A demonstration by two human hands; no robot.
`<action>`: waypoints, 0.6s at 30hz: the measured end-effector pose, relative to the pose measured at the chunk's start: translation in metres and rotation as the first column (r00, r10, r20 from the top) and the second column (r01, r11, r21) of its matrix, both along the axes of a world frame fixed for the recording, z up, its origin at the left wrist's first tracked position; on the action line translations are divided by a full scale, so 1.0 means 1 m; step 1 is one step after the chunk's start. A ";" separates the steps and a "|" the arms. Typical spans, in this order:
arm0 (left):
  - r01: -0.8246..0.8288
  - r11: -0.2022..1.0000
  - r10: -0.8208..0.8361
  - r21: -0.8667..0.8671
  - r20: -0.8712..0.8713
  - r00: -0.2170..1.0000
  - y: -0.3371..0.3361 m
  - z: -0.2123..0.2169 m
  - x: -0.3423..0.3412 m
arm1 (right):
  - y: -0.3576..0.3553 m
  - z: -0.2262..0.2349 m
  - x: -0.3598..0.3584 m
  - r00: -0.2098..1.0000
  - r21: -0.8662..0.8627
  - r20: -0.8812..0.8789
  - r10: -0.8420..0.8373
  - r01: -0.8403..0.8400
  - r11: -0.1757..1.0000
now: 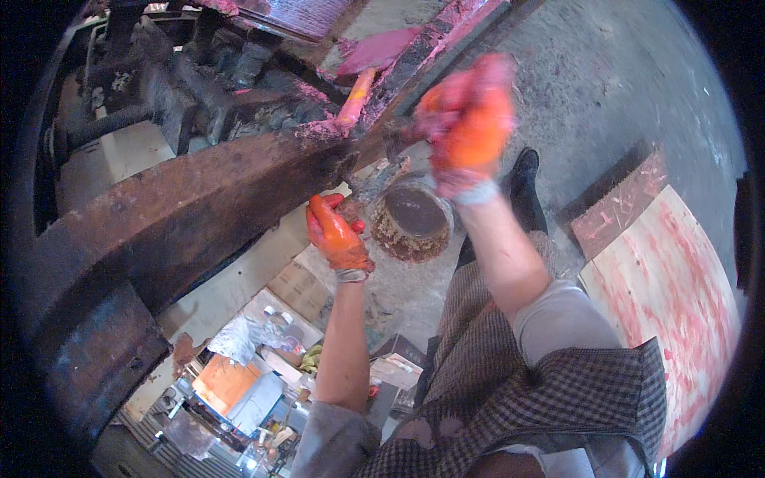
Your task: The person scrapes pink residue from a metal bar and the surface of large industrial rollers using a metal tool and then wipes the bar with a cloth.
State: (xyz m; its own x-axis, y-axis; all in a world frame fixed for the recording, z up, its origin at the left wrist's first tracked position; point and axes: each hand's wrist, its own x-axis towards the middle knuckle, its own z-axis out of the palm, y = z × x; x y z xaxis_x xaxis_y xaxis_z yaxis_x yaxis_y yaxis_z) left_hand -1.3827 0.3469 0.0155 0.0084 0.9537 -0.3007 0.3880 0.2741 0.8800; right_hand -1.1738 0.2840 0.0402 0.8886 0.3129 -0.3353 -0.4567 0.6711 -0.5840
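My left hand (339, 237), in an orange glove, is closed just below the rusty curved metal beam (191, 179). Its fingers curl around a small brownish thing, mostly hidden, that I cannot make out. Higher and to the right, my right hand (472, 119) is smeared by motion. Its orange glove is stained pink, and its fingers cannot be read. Beside it, on the left, a dark blurred shape shows; whether the hand holds it is unclear. A pink-coated spatula (358, 95) with an orange-pink handle rests on the pink-smeared frame, touched by neither hand.
Below my hands stands a round, crusted bucket (410, 213) with grey contents. Dark metal framework (167, 80) fills the upper left. A pink-streaked board (665, 303) leans at right. Cluttered tools and bottles lie lower left around an orange sheet (225, 382). My shoe (524, 167) is beside the bucket.
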 end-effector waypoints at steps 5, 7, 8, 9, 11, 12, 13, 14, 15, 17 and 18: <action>-0.007 0.999 0.007 0.034 -0.010 1.000 0.002 -0.007 -0.005 | 0.004 -0.038 0.029 0.998 -0.039 -0.055 0.008 -0.010 0.999; -0.021 1.000 0.021 0.007 -0.041 0.999 0.001 -0.002 -0.005 | -0.021 -0.013 0.052 0.988 0.068 0.147 -0.045 0.035 0.997; -0.008 1.000 0.008 0.009 -0.047 0.999 0.000 -0.002 -0.006 | -0.033 -0.010 0.061 0.956 0.175 0.281 -0.079 0.029 0.984; 0.008 1.000 -0.008 0.019 -0.053 0.999 0.002 -0.004 -0.005 | -0.035 -0.005 0.062 0.954 0.155 0.281 -0.100 0.057 0.986; 0.005 1.000 -0.004 0.019 -0.049 0.999 0.002 -0.004 -0.006 | -0.043 0.004 0.055 0.949 0.120 0.282 -0.143 0.113 0.986; 0.001 1.000 -0.001 0.004 -0.033 0.999 0.001 -0.004 -0.001 | -0.044 0.000 0.038 0.914 0.071 0.393 -0.098 0.077 0.995; -0.013 1.000 0.013 -0.003 -0.020 1.000 0.001 -0.002 0.000 | -0.043 -0.004 0.015 0.890 -0.011 0.454 -0.049 0.061 0.998; -0.003 1.000 0.003 -0.007 -0.025 1.000 0.000 -0.003 0.001 | -0.036 -0.007 -0.015 0.883 -0.091 0.470 0.005 0.043 0.995; 0.012 1.000 -0.013 -0.012 -0.025 1.000 0.000 -0.006 -0.001 | -0.029 -0.009 -0.049 0.882 -0.151 0.468 0.055 0.019 0.988; 0.076 0.997 -0.074 0.035 -0.054 0.996 -0.001 -0.007 -0.009 | -0.015 -0.002 -0.122 0.932 -0.169 0.343 0.117 -0.062 0.984; 0.092 0.994 -0.087 0.054 -0.083 0.993 -0.002 0.001 -0.014 | -0.008 0.011 -0.157 0.967 -0.123 0.220 0.130 -0.104 0.987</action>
State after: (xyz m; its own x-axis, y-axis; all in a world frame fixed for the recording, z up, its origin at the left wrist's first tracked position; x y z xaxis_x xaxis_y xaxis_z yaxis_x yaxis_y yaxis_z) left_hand -1.3969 0.3450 0.0163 0.0728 0.9658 -0.2487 0.4788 0.1849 0.8582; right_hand -1.3304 0.2759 0.0513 0.9047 0.3920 -0.1671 -0.3753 0.5474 -0.7480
